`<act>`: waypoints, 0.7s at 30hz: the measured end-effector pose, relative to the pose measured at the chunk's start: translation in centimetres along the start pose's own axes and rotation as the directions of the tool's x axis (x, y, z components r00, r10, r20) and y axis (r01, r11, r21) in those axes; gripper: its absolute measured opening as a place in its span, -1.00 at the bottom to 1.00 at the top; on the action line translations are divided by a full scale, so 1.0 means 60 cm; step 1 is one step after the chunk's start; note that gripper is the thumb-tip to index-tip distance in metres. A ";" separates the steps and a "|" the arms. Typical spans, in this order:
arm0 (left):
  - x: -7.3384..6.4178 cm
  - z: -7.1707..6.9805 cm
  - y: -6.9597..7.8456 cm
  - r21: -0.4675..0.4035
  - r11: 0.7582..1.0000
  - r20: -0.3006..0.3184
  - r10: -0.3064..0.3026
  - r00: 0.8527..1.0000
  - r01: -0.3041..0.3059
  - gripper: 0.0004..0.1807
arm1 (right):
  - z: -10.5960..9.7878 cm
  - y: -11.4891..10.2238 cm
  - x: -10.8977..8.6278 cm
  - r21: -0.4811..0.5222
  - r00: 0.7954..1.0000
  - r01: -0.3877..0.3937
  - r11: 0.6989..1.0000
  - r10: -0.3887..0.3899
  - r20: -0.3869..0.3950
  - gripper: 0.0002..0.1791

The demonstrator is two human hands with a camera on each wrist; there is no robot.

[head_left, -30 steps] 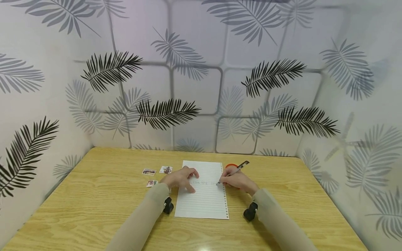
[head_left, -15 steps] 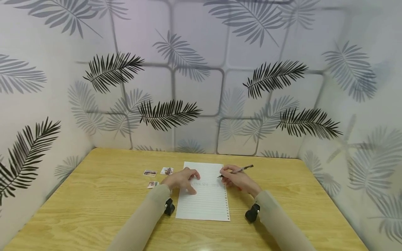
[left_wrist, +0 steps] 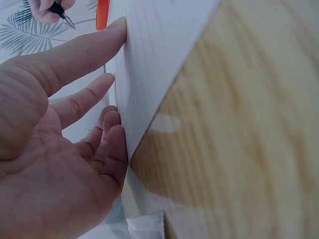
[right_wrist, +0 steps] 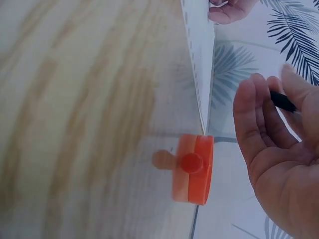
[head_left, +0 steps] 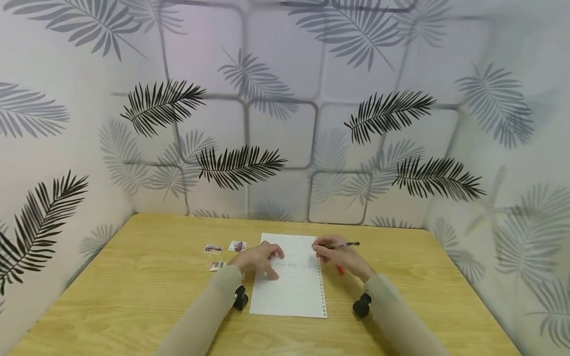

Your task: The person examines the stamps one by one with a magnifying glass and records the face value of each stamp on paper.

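Note:
A lined sheet of paper with punched holes down its right side lies on the table, with a faint row of handwriting across its middle. My left hand rests on the sheet's left part, thumb and fingers spread, fingertips at the surface in the left wrist view. Over the right edge, my right hand pinches a dark pen. In the left wrist view the pen's nib points out from the fingers, raised off the paper. Beneath the right hand stands a round orange-red object with a knob, mostly hidden in the head view.
Left of the sheet lie several small picture cards: one at the back left, one close to the paper and one nearer the left sleeve. The wooden table meets a leaf-patterned wall at the back.
My right hand has lifted the pen off the handwriting and shifted slightly back and right; the pen now lies flatter. The left hand stays in place on the sheet.

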State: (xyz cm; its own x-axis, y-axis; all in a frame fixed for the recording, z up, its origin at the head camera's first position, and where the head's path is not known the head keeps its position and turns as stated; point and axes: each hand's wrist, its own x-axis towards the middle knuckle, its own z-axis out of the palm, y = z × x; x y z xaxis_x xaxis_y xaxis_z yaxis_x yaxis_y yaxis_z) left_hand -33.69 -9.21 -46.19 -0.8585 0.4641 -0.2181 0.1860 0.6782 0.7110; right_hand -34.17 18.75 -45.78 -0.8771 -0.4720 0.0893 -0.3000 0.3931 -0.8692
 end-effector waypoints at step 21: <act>-0.002 -0.002 0.001 -0.019 1.000 -0.003 -0.004 1.000 0.004 -0.49 | -0.038 0.004 -0.011 0.304 0.996 -0.092 0.948 0.092 0.014 -0.51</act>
State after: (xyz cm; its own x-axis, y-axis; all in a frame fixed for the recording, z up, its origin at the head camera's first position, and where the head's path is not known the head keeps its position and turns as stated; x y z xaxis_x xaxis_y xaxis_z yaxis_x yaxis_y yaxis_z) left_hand -33.64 -9.25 -46.06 -0.8609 0.4594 -0.2188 0.1734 0.6692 0.7226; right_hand -34.52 20.94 -44.94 -0.8957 -0.4446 0.0019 -0.0897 0.1764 -0.9802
